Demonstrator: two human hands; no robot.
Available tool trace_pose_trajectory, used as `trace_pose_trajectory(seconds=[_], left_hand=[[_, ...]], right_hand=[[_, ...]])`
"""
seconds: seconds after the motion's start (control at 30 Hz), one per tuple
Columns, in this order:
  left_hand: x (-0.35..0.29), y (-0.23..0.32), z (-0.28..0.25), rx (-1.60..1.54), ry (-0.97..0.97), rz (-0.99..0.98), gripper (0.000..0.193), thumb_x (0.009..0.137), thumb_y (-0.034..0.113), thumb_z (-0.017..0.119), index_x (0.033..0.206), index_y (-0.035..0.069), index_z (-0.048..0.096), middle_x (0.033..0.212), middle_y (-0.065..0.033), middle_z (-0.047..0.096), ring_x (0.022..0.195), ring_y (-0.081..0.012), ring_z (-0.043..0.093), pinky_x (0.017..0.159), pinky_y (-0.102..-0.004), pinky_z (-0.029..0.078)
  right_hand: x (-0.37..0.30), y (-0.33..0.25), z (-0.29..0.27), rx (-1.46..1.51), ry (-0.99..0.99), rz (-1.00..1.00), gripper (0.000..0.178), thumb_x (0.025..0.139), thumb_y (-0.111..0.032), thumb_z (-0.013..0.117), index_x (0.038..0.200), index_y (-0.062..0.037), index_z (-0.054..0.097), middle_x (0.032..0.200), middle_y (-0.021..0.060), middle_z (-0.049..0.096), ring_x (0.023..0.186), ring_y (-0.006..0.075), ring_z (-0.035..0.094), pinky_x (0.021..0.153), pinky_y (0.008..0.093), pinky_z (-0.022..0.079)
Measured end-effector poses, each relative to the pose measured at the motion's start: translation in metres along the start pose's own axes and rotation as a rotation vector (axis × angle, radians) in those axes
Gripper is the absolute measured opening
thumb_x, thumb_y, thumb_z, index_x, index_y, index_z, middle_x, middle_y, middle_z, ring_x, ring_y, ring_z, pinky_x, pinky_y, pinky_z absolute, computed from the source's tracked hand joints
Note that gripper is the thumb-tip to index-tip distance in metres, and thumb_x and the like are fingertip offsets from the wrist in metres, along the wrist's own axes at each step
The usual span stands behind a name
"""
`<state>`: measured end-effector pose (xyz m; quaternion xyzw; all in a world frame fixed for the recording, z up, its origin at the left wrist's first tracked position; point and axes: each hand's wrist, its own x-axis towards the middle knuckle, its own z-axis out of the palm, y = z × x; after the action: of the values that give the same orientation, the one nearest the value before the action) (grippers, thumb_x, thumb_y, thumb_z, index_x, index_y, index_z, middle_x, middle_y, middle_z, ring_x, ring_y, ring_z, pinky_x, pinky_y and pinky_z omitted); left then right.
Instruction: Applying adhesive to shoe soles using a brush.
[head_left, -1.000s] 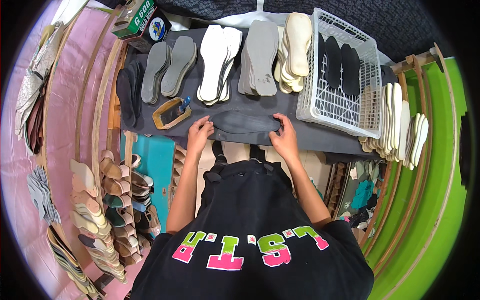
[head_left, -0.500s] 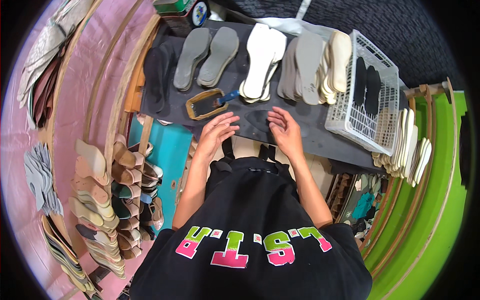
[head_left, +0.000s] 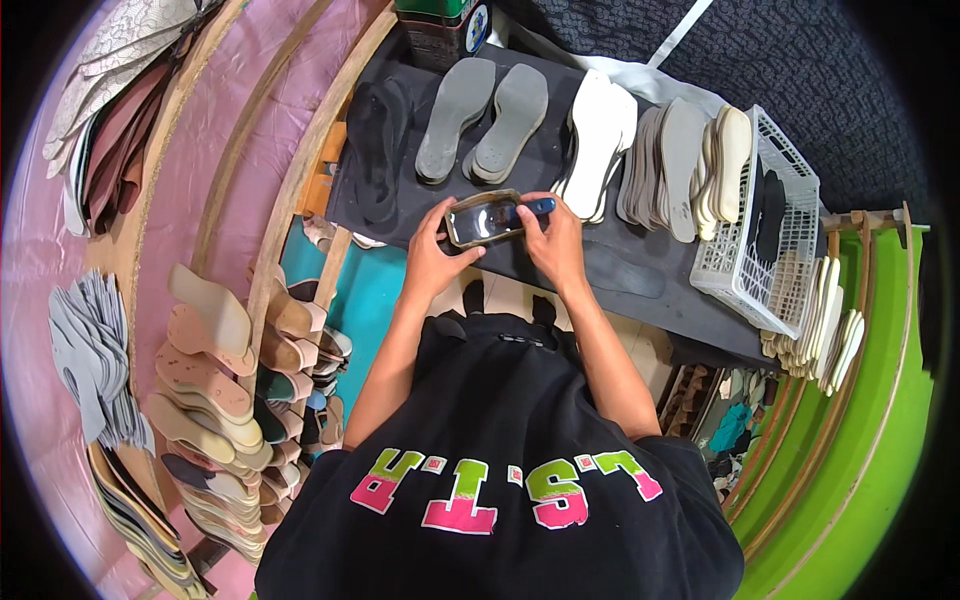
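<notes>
A small tub (head_left: 462,243) with a brownish, crusted rim sits near the close edge of the dark worktable. Its dark inside shines, and a brush with a blue handle (head_left: 543,206) lies across it, the handle jutting out to the right. My left hand (head_left: 434,262) is closed round the tub's left end, thumb along the near side. My right hand (head_left: 560,250) has thumb and fingers closed on the blue handle at the tub's right end. Beyond the tub lie two stacks of grey insoles (head_left: 457,115) (head_left: 510,118). To their right is a white insole stack (head_left: 595,140).
Further right stand grey insoles (head_left: 680,165), cream insoles (head_left: 733,160) and a white plastic basket (head_left: 735,285) holding black pieces. A dark tin (head_left: 440,40) stands at the back left. Shelves of insoles and shoes (head_left: 285,350) line the left; a green wall (head_left: 870,400) is at right.
Both hands have come from the air above the table's near edge onto the tub and brush, closing on them. My view has swung left, so everything sits further right.
</notes>
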<state>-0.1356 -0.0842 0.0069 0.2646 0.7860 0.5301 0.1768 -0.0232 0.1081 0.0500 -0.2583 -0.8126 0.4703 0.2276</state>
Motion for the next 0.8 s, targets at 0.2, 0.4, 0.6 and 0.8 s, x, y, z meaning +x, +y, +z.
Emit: trace_pose_trajectory(seconds=[0.2, 0.4, 0.6, 0.8], left_hand=[[0.011, 0.003, -0.014, -0.027, -0.062, 0.021, 0.08, 0.073, 0.009, 0.096, 0.145, 0.001, 0.064, 0.145, -0.0155, 0.068, 0.13, -0.0276, 0.069, 0.107, -0.0432, 0.058], [0.013, -0.001, -0.017, -0.019, -0.068, 0.038, 0.08, 0.072, 0.01, 0.097, 0.145, 0.003, 0.065, 0.145, -0.0148, 0.068, 0.13, -0.0275, 0.068, 0.107, -0.044, 0.058], [0.009, -0.009, -0.011, -0.107, -0.06, 0.006, 0.08, 0.073, 0.004, 0.095, 0.146, 0.002, 0.063, 0.146, -0.0147, 0.065, 0.13, -0.0264, 0.067, 0.108, -0.0425, 0.058], [0.008, -0.014, -0.005, -0.223, -0.042, -0.028, 0.082, 0.072, 0.003, 0.095, 0.147, 0.003, 0.062, 0.151, -0.0148, 0.062, 0.134, -0.0286, 0.065, 0.108, -0.0429, 0.059]], right_hand=[[-0.001, -0.007, 0.005, 0.061, 0.016, -0.015, 0.014, 0.097, -0.01, 0.073, 0.106, 0.0003, 0.075, 0.097, 0.016, 0.075, 0.066, 0.0273, 0.069, 0.062, 0.0371, 0.054], [-0.003, -0.012, 0.006, -0.008, 0.002, 0.014, 0.015, 0.097, -0.011, 0.075, 0.108, -0.0001, 0.076, 0.1, 0.0144, 0.078, 0.064, 0.0223, 0.068, 0.061, 0.0341, 0.052], [-0.008, -0.01, 0.01, 0.044, 0.089, -0.052, 0.014, 0.096, -0.008, 0.075, 0.108, 0.0, 0.076, 0.098, 0.0137, 0.078, 0.068, 0.0211, 0.068, 0.066, 0.0326, 0.053], [-0.012, -0.013, -0.002, 0.094, 0.007, -0.008, 0.014, 0.096, -0.008, 0.076, 0.107, 0.0004, 0.077, 0.088, 0.0097, 0.076, 0.074, 0.0153, 0.068, 0.068, 0.0298, 0.052]])
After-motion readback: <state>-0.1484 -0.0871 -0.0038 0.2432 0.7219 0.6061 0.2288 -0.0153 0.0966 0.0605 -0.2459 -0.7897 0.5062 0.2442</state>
